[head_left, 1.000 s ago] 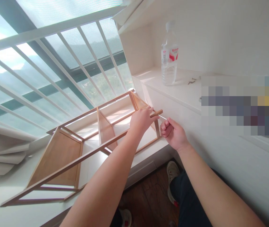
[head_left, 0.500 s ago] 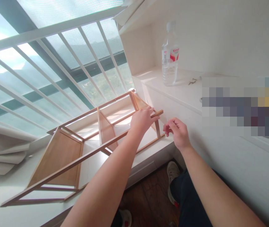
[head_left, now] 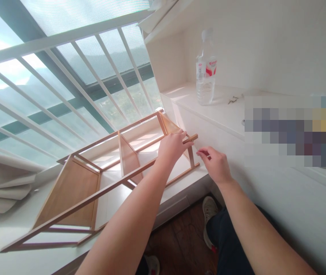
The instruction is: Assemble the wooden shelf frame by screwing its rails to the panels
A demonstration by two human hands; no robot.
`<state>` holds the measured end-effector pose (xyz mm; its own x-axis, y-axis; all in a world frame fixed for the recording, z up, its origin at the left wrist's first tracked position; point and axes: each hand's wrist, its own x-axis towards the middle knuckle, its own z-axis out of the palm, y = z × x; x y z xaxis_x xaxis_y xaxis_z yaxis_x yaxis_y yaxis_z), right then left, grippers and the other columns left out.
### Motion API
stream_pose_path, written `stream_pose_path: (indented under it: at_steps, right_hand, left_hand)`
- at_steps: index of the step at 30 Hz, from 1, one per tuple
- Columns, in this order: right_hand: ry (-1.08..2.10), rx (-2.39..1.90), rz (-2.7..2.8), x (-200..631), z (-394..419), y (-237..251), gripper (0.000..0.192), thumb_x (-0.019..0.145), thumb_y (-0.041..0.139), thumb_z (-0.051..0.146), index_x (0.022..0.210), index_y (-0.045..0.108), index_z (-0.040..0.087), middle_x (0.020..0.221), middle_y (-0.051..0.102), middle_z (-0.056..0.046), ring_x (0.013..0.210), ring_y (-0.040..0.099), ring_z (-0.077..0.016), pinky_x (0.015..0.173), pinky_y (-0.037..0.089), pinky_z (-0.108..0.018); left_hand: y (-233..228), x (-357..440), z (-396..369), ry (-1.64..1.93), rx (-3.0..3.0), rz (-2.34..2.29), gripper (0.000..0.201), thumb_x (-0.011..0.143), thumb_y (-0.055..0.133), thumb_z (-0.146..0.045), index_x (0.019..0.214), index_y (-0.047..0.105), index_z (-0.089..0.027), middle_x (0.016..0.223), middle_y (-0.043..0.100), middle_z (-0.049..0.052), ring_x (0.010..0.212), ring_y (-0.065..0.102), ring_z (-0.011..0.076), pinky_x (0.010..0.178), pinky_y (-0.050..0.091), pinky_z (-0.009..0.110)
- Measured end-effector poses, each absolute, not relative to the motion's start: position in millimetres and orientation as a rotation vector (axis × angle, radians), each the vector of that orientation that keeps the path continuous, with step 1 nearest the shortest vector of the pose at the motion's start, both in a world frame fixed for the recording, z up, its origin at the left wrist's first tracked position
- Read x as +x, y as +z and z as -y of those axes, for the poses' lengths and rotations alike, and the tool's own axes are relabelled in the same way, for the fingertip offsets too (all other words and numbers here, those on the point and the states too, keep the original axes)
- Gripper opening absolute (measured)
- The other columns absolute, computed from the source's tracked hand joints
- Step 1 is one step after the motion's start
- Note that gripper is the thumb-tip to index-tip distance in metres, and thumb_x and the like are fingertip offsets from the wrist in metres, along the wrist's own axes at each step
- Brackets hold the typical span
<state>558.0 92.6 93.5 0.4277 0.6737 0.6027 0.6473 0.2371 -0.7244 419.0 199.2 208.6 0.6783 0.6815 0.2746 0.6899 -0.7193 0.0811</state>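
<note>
A wooden shelf frame (head_left: pixel 123 177) with slatless panels lies on its side on the white window bench. My left hand (head_left: pixel 172 147) is closed over its upper rail, close to the rail's right end. Just right of that end, my right hand (head_left: pixel 213 160) is closed in a pinch, thumb and forefinger together. From the pinch a thin, pale hex key (head_left: pixel 195 147) seems to reach up to the rail's end; it is faint and mostly hidden by the fingers.
A clear water bottle (head_left: pixel 205 72) stands on the white ledge (head_left: pixel 180 93), with several small screws (head_left: pixel 233 99) beside it. A blurred-out patch covers the ledge further right. White railings (head_left: pixel 105 65) run along the window. A curtain (head_left: pixel 5 179) hangs at left.
My right hand has drawn its loosely curled fingers into a tighter pinch and shifted slightly down beside the rail's end. My left hand keeps its hold on the rail.
</note>
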Motion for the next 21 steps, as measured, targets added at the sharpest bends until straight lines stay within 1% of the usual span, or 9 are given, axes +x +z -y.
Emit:
stream_pose_path:
  at_steps: [4,7,9,13,17,21]
  right_hand:
    - [-0.012,-1.413,1.153,561.2,-90.6,93.4,0.025,0.101,0.056,0.041,0.095,0.075,0.025,0.085,0.079,-0.006,0.072,0.074,-0.0238,0.074,0.059,-0.038]
    - [-0.041,-1.393,1.143,561.5,-89.2,94.3,0.022,0.101,0.056,0.035,0.099,0.075,0.026,0.09,0.08,-0.006,0.081,0.076,-0.0246,0.081,0.06,-0.039]
    - [-0.035,-1.379,1.161,560.8,-88.8,95.0,0.019,0.101,0.056,0.033,0.101,0.073,0.025,0.093,0.079,-0.006,0.083,0.075,-0.0242,0.082,0.059,-0.038]
    - [-0.049,-1.372,1.137,561.0,-89.4,95.0,0.013,0.099,0.057,0.031,0.099,0.069,0.024,0.091,0.077,-0.006,0.079,0.072,-0.0228,0.079,0.058,-0.037]
    - [-0.16,-1.38,1.12,561.5,-91.2,94.7,0.01,0.096,0.057,0.027,0.098,0.066,0.024,0.09,0.074,-0.006,0.077,0.069,-0.0225,0.078,0.057,-0.037]
    - [-0.154,-1.363,1.18,555.9,-93.2,95.5,0.013,0.094,0.052,0.02,0.098,0.064,0.025,0.088,0.071,-0.005,0.072,0.064,-0.0207,0.075,0.055,-0.036]
  left_hand:
    - [212.4,419.0,-197.1,-0.404,-2.865,1.158,0.038,0.095,0.064,-0.054,0.123,0.073,-0.03,0.134,0.072,0.003,0.106,0.072,0.0295,0.088,0.056,0.038]
    - [212.4,419.1,-197.1,-0.403,-2.865,1.175,0.041,0.095,0.064,-0.056,0.125,0.073,-0.03,0.142,0.068,0.002,0.111,0.071,0.0302,0.092,0.056,0.039]
    - [211.7,419.1,-197.5,-0.406,-2.871,1.176,0.041,0.094,0.064,-0.056,0.125,0.073,-0.03,0.144,0.066,0.002,0.113,0.071,0.0304,0.093,0.056,0.039]
    - [210.5,418.8,-198.7,-0.418,-2.879,1.174,0.041,0.094,0.064,-0.057,0.124,0.073,-0.031,0.145,0.066,0.001,0.113,0.071,0.0309,0.092,0.057,0.04]
    - [209.5,418.6,-199.8,-0.422,-2.87,1.167,0.04,0.094,0.064,-0.057,0.123,0.073,-0.03,0.145,0.066,0.001,0.112,0.071,0.031,0.092,0.057,0.04]
    - [209.6,419.0,-199.2,-0.414,-2.857,1.162,0.041,0.094,0.064,-0.056,0.125,0.072,-0.03,0.145,0.066,0.001,0.11,0.071,0.0311,0.09,0.057,0.04]
